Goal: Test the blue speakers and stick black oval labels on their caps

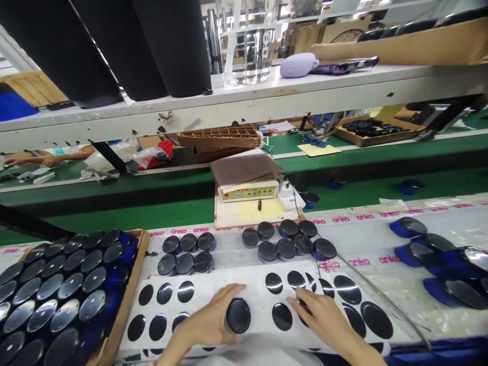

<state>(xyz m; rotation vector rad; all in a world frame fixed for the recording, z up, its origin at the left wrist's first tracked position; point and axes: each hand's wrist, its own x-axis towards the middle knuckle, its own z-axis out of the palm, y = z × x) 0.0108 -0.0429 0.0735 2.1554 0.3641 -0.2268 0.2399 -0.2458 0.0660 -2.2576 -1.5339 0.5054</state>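
My left hand (pixel 213 317) is curled around a round black-topped part (pixel 238 315), its flat dark face turned up. Below it lies a white sheet (pixel 249 284) bearing round black stickers (pixel 282 316). My right hand (pixel 324 317) is over the sheet's right side, thumb and fingers pinched together beside the stickers; a dark bit shows at the fingertips, too covered to make out. Just beyond the sheet, black-topped round parts with blue sides stand in two groups, one on the left (pixel 185 263) and one on the right (pixel 285 249).
A cardboard tray (pixel 129 284) full of similar parts stands at left. More blue-sided parts (pixel 407 226) sit at right. A cable (pixel 381 295) crosses the bench. Behind are a control box (pixel 249 191) and a green conveyor (pixel 183 201); a white shelf (pixel 244 109) hangs above. Another person's arm (pixel 72 155) shows far left.
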